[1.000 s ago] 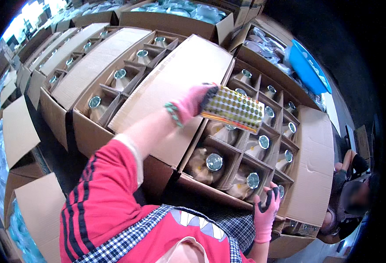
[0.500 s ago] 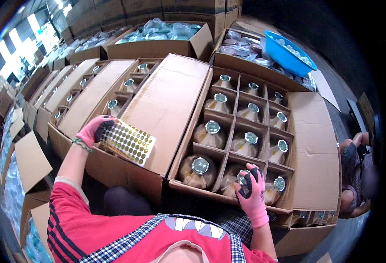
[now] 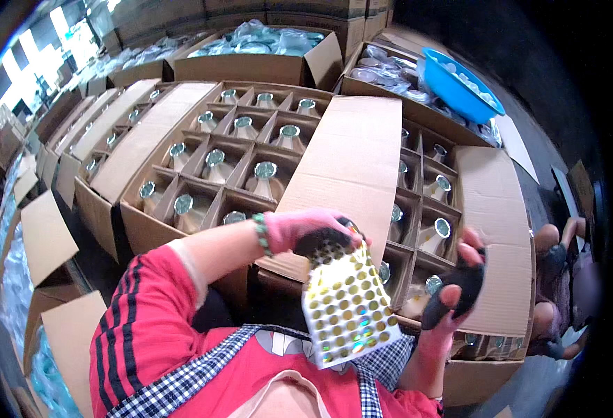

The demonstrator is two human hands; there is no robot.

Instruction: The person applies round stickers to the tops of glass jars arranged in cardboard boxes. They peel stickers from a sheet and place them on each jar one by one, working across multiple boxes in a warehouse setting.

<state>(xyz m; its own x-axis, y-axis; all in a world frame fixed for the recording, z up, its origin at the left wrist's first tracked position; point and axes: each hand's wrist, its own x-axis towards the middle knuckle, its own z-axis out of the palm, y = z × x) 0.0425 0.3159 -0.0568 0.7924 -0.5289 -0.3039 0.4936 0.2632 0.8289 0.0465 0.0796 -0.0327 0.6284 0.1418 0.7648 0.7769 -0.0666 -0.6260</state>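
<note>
Flanking dark floor (image 3: 538,136): open cartons (image 3: 498,237)

Red shirt (image 3: 247,374), black-striped sleeve (image 3: 159,296), checked straps (image 3: 194,371), pink-black gloves (image 3: 312,233).

Left gloved hand (image 3: 326,235) grips sheet of round gold stickers (image 3: 350,306), tilted down toward near side. Right gloved hand (image 3: 458,289), fingers curled, thumb apart, above near part of right divided carton (image 3: 498,244). Glass vessels (image 3: 265,180) upright in left carton (image 3: 143,226) cells. Cardboard flap (image 3: 352,167) between. Far right: blue basin (image 3: 453,96) holding small whitish pieces. Another person (image 3: 564,299) at right edge.
</note>
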